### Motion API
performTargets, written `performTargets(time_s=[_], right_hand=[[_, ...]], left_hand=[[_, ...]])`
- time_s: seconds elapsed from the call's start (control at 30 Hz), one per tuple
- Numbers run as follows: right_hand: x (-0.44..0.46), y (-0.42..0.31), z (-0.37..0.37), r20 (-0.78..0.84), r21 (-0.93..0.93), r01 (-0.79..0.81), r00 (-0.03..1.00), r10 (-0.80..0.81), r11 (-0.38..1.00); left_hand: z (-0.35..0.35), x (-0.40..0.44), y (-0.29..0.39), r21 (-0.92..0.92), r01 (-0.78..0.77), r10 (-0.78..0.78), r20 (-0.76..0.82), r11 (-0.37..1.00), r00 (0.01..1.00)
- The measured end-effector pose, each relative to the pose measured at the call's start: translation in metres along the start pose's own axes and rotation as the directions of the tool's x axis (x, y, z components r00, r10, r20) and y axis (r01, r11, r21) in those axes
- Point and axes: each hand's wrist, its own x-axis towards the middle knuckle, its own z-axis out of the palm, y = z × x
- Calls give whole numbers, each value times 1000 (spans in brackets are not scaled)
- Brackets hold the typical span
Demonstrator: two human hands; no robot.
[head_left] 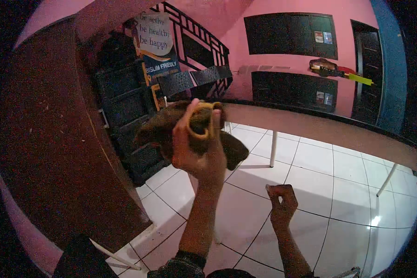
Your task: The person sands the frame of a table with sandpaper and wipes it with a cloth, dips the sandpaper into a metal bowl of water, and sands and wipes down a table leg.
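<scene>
My left hand (199, 143) is raised at the centre, its fingers and thumb wrapped round a yellowish ring-shaped rim. Brown, dark material (162, 127) spreads out behind the fingers to both sides, and the rim looks joined to it; what the whole object is cannot be made out. Lower and to the right, my right hand (282, 201) hovers over the tiled floor, thumb and fingertips pinched together. Something small and pale shows at those fingertips, too small to name. The two hands are apart.
A long glossy dark table (292, 92) crosses behind my hands, bearing a brown item (326, 68) and a yellow-green strip (360, 79). White legs stand on the tiles. Dark drawers (125, 106) and a sign (154, 37) are at the left, beside a brown panel (46, 139).
</scene>
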Motion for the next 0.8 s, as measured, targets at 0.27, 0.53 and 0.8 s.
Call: performTargets(time_s=[0.27, 0.53, 0.8], right_hand=[[-19, 33, 2, -65, -534, 91, 987, -148, 840], [4, 0, -24, -41, -30, -27, 999, 25, 999], [-6, 19, -22, -52, -12, -8, 999, 7, 1000]], left_hand=[[-6, -16, 15, 44, -414, 388, 271, 909, 881], [-30, 26, -35, 123, -331, 309, 170, 936, 936], [-70, 17, 5, -213, 436, -477, -203, 874, 855]])
